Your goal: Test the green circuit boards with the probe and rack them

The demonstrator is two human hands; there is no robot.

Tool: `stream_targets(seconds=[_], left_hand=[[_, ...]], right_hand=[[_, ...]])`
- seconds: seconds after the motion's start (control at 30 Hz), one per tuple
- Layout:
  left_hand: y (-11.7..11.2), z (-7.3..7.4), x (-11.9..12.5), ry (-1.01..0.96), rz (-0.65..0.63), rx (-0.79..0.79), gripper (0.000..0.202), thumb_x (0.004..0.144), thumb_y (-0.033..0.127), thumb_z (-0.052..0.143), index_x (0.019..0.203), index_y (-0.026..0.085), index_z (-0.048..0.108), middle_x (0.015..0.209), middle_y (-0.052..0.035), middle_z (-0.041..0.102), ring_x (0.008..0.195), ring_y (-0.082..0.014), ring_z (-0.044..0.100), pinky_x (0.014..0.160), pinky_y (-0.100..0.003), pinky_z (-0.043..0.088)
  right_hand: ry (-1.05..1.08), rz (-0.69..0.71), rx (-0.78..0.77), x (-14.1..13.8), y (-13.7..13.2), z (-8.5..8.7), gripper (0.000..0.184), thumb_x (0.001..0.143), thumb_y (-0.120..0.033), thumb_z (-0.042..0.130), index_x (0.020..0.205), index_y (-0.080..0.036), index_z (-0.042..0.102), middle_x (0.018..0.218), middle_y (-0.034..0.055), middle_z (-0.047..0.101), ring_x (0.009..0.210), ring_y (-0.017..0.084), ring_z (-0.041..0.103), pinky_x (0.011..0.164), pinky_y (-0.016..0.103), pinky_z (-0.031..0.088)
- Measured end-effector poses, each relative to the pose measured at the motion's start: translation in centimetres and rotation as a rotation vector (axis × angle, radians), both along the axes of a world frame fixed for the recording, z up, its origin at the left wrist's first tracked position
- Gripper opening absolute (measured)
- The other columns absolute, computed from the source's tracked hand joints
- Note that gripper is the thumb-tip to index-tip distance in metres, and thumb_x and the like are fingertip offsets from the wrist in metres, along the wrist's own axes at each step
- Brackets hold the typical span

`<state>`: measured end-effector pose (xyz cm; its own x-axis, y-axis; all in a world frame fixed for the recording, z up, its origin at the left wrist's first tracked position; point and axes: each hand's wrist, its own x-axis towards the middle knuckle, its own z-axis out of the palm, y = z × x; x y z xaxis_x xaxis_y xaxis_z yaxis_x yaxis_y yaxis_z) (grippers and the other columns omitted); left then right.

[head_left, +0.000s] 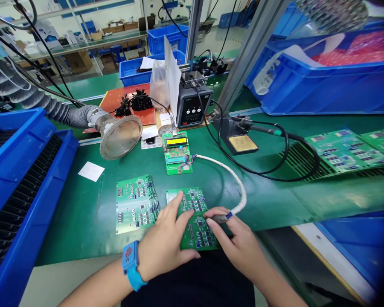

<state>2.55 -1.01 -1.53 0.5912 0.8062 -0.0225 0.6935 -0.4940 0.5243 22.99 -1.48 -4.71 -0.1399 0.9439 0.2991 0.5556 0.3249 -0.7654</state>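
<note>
Fingers spread, my left hand rests on the left side of a green circuit board at the table's front edge. A blue wrist strap is on that wrist. My right hand pinches a dark-tipped probe over the board's right edge; whether its tip touches the board I cannot tell. A white sleeved cable runs from the probe to a small board with a lit yellow display. A second circuit board lies to the left, partly behind my left hand.
A soldering station and iron stand stand behind, with black cable looping rightward. A fume hose nozzle hangs at left. Blue bins flank the left side; a large blue crate and more boards are at right.
</note>
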Motion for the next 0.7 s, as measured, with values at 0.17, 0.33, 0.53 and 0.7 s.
stream_targets(seconds=[0.17,0.33,0.53,0.7], left_hand=[[1.3,0.5,0.5,0.138,-0.057,-0.002,0.119,0.051,0.047,0.091,0.144,0.013,0.025,0.153,-0.0278,0.016,0.137,-0.0449,0.025,0.102,-0.061,0.038],[2.1,0.8,0.9,0.222,-0.072,0.078,0.130,0.044,0.064,0.086,0.143,0.003,0.027,0.145,-0.0305,0.032,0.137,-0.0474,0.022,0.105,-0.063,0.031],[2.9,-0.2,0.5,0.129,-0.113,0.093,0.130,0.049,0.074,0.077,0.144,0.004,0.022,0.141,-0.0322,0.036,0.138,-0.0481,0.017,0.109,-0.066,0.019],[3.0,-0.1,0.3,0.133,-0.104,0.077,0.131,0.047,0.074,0.077,0.143,0.004,0.022,0.150,-0.0357,0.011,0.139,-0.0471,0.011,0.109,-0.063,0.021]], right_hand=[[-0.020,0.008,0.008,0.0,0.0,0.0,0.010,0.090,-0.024,0.051,0.094,-0.022,0.060,0.089,0.0052,0.067,0.085,0.020,0.065,0.077,0.030,0.053],[-0.041,-0.001,0.021,-0.1,0.1,0.0,0.009,0.090,-0.024,0.052,0.095,-0.022,0.060,0.089,0.0051,0.067,0.085,0.020,0.065,0.076,0.030,0.053],[-0.050,-0.010,0.002,0.0,0.1,0.0,0.011,0.090,-0.026,0.051,0.094,-0.022,0.060,0.088,0.0060,0.067,0.083,0.021,0.065,0.074,0.031,0.053],[-0.060,-0.013,0.018,-0.1,0.2,-0.1,0.010,0.091,-0.025,0.050,0.094,-0.022,0.059,0.088,0.0050,0.067,0.082,0.020,0.065,0.074,0.030,0.053]])
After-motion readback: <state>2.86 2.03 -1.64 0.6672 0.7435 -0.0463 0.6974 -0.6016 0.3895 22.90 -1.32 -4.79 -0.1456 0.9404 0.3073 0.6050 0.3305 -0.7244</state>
